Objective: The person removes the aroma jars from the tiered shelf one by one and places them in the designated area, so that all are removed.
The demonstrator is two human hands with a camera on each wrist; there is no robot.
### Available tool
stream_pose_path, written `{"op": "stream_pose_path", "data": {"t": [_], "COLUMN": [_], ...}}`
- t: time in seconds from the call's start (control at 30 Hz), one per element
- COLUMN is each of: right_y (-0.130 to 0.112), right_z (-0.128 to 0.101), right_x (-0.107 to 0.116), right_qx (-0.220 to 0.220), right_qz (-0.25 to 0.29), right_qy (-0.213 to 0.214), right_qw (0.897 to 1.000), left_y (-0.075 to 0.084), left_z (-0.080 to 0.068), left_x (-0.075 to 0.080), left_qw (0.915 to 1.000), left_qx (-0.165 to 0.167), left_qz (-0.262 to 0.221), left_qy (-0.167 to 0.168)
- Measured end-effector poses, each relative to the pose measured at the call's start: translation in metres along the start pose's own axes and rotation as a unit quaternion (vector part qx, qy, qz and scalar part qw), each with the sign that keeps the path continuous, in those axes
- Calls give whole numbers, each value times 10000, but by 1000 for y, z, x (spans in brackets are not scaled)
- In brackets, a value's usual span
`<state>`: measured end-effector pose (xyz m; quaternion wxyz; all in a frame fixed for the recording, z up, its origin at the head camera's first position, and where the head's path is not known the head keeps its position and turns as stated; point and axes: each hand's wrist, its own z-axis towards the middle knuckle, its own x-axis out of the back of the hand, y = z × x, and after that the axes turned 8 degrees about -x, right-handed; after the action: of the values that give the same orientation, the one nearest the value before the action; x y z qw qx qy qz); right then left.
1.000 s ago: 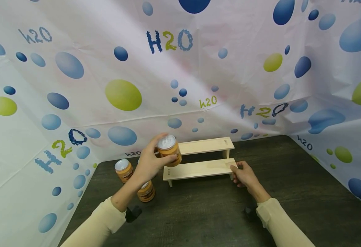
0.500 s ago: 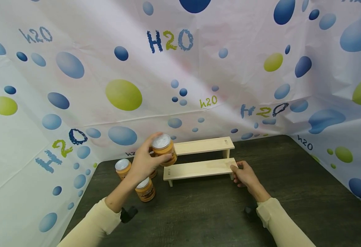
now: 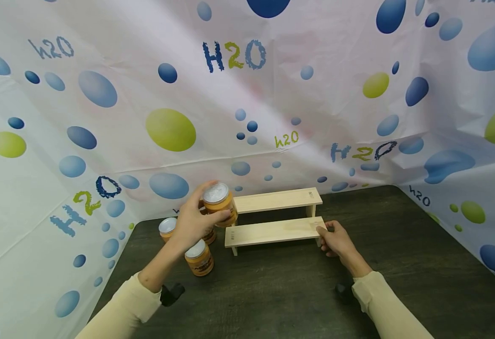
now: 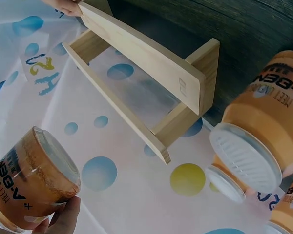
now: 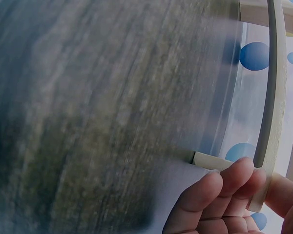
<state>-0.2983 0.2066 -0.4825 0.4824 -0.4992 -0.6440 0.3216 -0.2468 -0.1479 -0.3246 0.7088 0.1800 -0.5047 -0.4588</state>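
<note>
The left hand gripped one jar above the left end of the empty two-step wooden rack, the right hand pinched its right end, and the other jars stood at lower left, none shelved.

A dark wood-grain table is carrying a pale 2-tier wooden rack, sitting near the back edge, approx. mid-table. Three orange jars w/ silver lids are standing by the back-left corner, just left of the rack.
</note>
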Motion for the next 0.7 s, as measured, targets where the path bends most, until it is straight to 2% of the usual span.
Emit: {"op": "stream_pose_path", "data": {"t": [0.7], "right_y": [-2], "right_z": [-2], "right_x": [0], "right_qx": [70], "right_qz": [-15], "right_qy": [-14], "right_qw": [10000], "left_y": [0], "left_z": [-6], "left_x": [17], "left_qw": [9999], "left_qx": [27], "left_qz": [97], "left_qy": [19]}}
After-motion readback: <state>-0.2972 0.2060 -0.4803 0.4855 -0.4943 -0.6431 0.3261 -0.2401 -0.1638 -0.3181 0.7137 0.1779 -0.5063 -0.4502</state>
